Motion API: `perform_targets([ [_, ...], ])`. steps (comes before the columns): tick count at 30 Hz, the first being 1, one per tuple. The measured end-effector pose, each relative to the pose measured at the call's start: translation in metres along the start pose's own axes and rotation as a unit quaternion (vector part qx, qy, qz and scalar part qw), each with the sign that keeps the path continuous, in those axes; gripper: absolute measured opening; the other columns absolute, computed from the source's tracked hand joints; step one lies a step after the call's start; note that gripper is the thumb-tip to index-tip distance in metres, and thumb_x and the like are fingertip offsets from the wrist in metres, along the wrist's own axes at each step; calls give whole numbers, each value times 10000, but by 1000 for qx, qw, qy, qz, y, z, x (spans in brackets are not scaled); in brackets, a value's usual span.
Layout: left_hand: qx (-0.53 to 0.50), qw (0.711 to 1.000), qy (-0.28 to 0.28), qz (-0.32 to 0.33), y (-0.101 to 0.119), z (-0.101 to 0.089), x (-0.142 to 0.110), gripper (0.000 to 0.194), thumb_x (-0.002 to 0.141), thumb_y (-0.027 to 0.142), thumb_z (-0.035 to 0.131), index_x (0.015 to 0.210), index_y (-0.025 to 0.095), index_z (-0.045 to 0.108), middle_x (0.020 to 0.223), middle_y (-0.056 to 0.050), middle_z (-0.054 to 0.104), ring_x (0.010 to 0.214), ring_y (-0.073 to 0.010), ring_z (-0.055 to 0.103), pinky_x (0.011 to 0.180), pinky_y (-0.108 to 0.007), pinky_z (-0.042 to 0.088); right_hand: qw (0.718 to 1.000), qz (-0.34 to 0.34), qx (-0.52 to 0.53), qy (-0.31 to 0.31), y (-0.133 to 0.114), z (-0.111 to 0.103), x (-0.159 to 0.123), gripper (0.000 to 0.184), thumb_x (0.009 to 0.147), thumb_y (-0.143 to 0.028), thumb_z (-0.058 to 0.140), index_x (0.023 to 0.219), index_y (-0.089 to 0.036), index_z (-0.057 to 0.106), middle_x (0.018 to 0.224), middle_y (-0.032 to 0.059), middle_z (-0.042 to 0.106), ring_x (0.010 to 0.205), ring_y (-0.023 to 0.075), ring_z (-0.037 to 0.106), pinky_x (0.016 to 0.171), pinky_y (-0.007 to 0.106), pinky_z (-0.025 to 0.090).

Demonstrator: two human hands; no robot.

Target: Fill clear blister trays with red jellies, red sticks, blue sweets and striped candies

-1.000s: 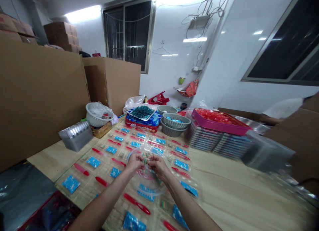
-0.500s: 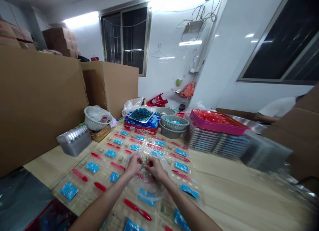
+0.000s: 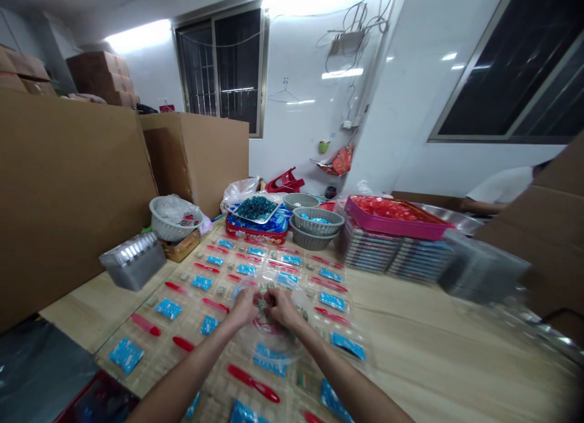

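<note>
My left hand [image 3: 247, 306] and my right hand [image 3: 280, 307] meet over a clear round plastic bowl [image 3: 246, 345], fingertips pinched close together. Small green-and-white pieces [image 3: 269, 286] show at the fingertips and inside the bowl; what exactly each hand grips is too small to make out. Something pink-red lies lower in the bowl. Beneath and around it spread rows of clear plastic trays, with blue printed packets [image 3: 126, 355] and red plastic sticks with a looped end [image 3: 253, 383] in their compartments.
Behind the trays stand a red tin of blue packets [image 3: 269, 235], grey baskets [image 3: 310, 240] and a pink tray of red pieces [image 3: 396, 225] on stacked filled trays. A white basket [image 3: 176, 228] and clear stacked trays [image 3: 133, 262] sit left. A person's white sleeve [image 3: 497, 187] shows far right.
The view has shifted slightly. Both hands stay together over the bowl, with fingertips a little closer to each other. The packets and red sticks lie as before.
</note>
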State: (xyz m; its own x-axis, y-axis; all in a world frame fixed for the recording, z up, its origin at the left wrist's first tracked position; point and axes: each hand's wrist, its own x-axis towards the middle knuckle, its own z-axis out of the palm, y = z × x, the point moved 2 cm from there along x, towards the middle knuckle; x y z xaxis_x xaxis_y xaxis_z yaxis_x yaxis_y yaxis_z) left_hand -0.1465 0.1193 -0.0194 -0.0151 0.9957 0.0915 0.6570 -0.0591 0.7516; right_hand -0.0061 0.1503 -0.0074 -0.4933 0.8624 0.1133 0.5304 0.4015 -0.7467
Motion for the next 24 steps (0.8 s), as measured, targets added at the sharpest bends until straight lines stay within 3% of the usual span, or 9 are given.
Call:
perform_targets([
  [6, 34, 999, 7, 9, 11, -6, -7, 222, 522, 3, 512, 658, 164, 583, 599, 34, 530, 601, -129, 495, 551, -222, 334, 1000, -10, -17, 3, -3, 1, -2, 140, 504, -68, 510, 600, -170, 516, 554, -56, 452, 556, 93, 374, 527, 209, 239],
  [14, 74, 997, 25, 19, 18, -7, -12, 256, 500, 20, 558, 705, 172, 532, 760, -4, 537, 747, -166, 508, 651, -251, 360, 1000, -6, -16, 4, -3, 2, -2, 133, 514, -66, 517, 594, -170, 498, 559, -57, 447, 562, 92, 387, 521, 199, 250],
  [24, 81, 997, 17, -6, 12, 0, -3, 168, 518, 65, 584, 647, 166, 549, 612, 19, 526, 619, -149, 500, 565, -250, 324, 1000, -3, -17, 20, -2, 5, 1, 153, 500, -59, 501, 604, -172, 493, 564, -57, 447, 567, 96, 383, 526, 205, 250],
])
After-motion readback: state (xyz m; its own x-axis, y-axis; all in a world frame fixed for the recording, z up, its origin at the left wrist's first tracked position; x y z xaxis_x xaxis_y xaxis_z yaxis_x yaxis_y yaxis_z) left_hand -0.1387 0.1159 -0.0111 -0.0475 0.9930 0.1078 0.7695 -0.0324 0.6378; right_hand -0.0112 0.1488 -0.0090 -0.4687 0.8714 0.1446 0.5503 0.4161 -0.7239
